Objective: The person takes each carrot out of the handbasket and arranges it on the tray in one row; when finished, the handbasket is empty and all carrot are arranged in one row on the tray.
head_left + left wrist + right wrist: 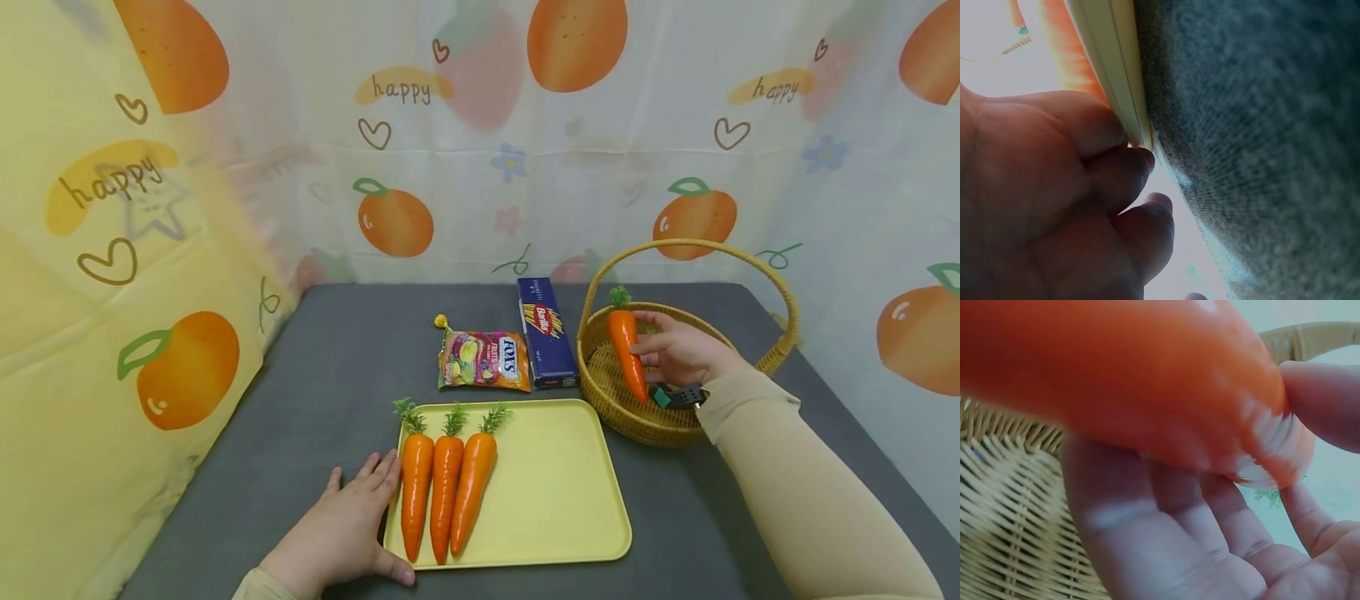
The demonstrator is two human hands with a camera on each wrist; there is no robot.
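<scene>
Evidently, the carrot (627, 354) in the right hand (684, 348) is light and stiff, probably plastic; its glossy skin may slip, so its thick body looks a surer hold than the tapering tip or feathery green top. It is held over the wicker basket (637, 429), beyond the right far corner of the yellow tray (555, 483); whether it touches the wicker is hard to tell. The right hand's fingers (1119, 506) are closed around the body, thumb opposite them. At the tray's left edge, the left hand (337, 529) lies with its fingers extended and slightly parted, gripping nothing, some fingertips touching the rim, thumb by the near left corner. Three more carrots (447, 492) lie side by side on the tray's left part, leafy tops over its far edge.
</scene>
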